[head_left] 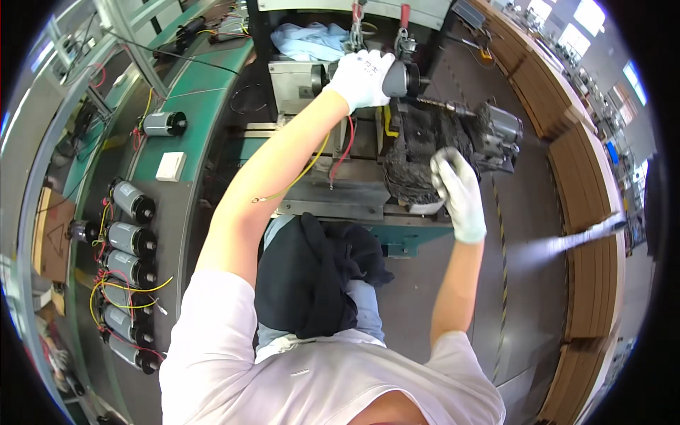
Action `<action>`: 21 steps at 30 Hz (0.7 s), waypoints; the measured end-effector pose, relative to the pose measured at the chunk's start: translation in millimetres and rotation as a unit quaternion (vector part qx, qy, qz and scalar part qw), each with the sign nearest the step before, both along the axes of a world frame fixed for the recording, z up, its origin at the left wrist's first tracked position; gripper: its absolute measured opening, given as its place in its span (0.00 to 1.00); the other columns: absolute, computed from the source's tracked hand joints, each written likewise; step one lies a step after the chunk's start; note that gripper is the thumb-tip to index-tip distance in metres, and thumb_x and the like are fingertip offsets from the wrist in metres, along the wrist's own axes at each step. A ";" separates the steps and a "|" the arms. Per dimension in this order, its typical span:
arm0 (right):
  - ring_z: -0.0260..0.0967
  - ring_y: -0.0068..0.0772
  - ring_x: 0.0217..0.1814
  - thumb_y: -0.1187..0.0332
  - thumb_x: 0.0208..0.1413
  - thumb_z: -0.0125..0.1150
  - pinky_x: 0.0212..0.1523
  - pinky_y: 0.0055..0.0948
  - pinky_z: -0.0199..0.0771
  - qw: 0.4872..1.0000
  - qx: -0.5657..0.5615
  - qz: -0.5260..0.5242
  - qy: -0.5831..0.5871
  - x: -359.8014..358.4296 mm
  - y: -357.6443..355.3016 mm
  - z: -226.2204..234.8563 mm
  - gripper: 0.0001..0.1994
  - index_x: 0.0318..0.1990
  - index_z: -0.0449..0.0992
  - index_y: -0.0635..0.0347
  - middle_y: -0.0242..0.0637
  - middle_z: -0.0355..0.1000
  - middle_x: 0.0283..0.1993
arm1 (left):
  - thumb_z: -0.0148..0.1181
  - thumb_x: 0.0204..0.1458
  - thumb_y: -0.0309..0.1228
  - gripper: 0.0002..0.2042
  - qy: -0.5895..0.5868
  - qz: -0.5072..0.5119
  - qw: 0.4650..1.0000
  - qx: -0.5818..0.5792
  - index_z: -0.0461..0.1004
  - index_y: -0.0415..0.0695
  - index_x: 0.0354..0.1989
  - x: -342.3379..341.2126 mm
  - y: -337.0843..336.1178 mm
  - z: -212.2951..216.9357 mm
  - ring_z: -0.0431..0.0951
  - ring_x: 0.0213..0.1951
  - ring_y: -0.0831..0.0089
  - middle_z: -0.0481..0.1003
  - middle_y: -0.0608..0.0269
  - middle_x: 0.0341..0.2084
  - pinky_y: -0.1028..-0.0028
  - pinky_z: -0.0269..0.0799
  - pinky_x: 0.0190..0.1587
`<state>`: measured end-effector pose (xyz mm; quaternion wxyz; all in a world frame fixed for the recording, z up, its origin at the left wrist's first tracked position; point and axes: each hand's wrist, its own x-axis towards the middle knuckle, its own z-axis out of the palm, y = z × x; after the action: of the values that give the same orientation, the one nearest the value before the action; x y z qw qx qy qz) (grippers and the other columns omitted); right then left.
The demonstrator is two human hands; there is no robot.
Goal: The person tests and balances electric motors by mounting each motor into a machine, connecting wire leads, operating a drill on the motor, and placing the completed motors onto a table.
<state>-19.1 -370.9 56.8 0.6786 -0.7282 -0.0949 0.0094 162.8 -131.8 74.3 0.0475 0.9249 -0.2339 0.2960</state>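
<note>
My left hand (361, 79), in a white glove, is wrapped over a cylindrical grey electric motor (397, 80) with black ends, lying crosswise at the far side of the bench fixture. A red wire (351, 145) and a yellow wire (312, 164) hang below it toward me. My gloved right hand (460, 195) is over the near right edge of a black, grimy tray (409, 176). Its fingers are curled together; whatever they may hold is too small to make out. Beyond that tray, a metal shaft (446, 106) runs to a dark drive unit (499, 134).
Several similar motors (127, 239) with loose wires line the left conveyor, near a white square box (171, 166). A light blue cloth (309, 41) and red-handled toggle clamps (404, 39) are at the back. Stacked brown cartons (588, 170) stand along the right.
</note>
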 end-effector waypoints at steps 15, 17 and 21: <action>0.61 0.11 0.33 0.63 0.72 0.54 0.32 0.14 0.58 0.984 0.042 -0.171 0.014 -79.0 -85.4 -58.4 0.07 0.49 0.71 0.55 0.24 0.68 0.39 | 0.74 0.41 0.54 0.43 -0.170 0.163 0.963 -0.132 0.68 0.42 0.63 -124.1 240.7 45.2 0.80 0.53 0.54 0.78 0.48 0.51 0.61 0.77 0.53; 0.61 0.12 0.33 0.63 0.72 0.55 0.32 0.15 0.58 0.983 0.071 -0.166 0.025 -75.8 -73.7 -80.1 0.07 0.48 0.72 0.54 0.24 0.68 0.39 | 0.74 0.43 0.53 0.41 -0.172 0.247 0.953 -0.044 0.68 0.44 0.63 -153.2 310.5 49.5 0.80 0.53 0.54 0.78 0.49 0.52 0.61 0.78 0.53; 0.62 0.12 0.33 0.63 0.71 0.56 0.31 0.15 0.58 0.978 0.063 -0.186 0.071 -83.7 -43.6 -111.8 0.06 0.48 0.72 0.53 0.24 0.69 0.38 | 0.72 0.40 0.53 0.42 -0.116 0.352 0.928 -0.047 0.69 0.42 0.63 -180.7 448.8 30.9 0.80 0.54 0.53 0.78 0.50 0.52 0.61 0.76 0.55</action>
<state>-102.9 -414.5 -54.9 0.7182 -0.6863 0.0905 -0.0710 -17.9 317.0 105.2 -0.0438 0.9035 0.1168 0.4099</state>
